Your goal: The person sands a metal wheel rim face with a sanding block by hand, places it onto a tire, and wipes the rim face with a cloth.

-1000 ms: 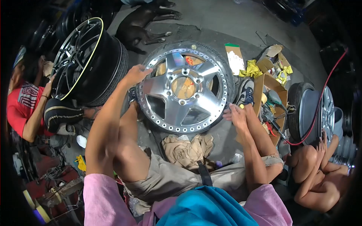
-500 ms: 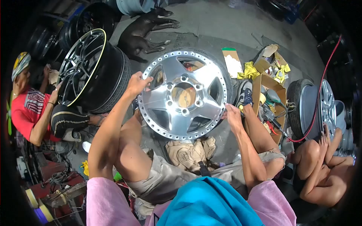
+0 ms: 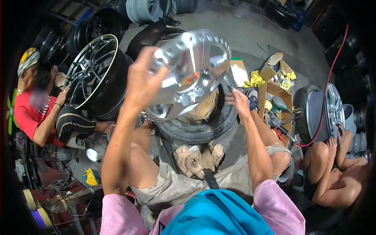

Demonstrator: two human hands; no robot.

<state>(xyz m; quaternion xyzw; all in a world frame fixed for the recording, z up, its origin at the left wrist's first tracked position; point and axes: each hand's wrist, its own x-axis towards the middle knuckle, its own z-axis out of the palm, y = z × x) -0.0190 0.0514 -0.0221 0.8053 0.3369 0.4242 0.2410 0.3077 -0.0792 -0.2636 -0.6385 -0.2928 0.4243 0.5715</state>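
My left hand [image 3: 145,78] is closed on the left edge of a polished five-spoke wheel face [image 3: 188,96], which is raised and tilted and smeared by motion. Bolt holes run around its outer lip. Below it a black tyre [image 3: 192,133] lies flat on the floor between my legs, and a brown paper-like bundle [image 3: 209,107] shows within its ring. Over the tyre's right side, my right hand [image 3: 239,102] has its fingers apart and holds nothing. It is clear of the wheel face.
A crumpled tan cloth [image 3: 197,160] lies before me. To the right stands a cardboard box [image 3: 289,93] with power tools, under a red hose [image 3: 331,82]. A co-worker [image 3: 35,117] handles a dark wheel [image 3: 92,70] at left; another person [image 3: 333,172] sits at right. A dog [image 3: 147,39] lies behind.
The wheel face has come up off the tyre and tilted, moving up and left with my left hand. My right hand has let go of its right edge and opened.
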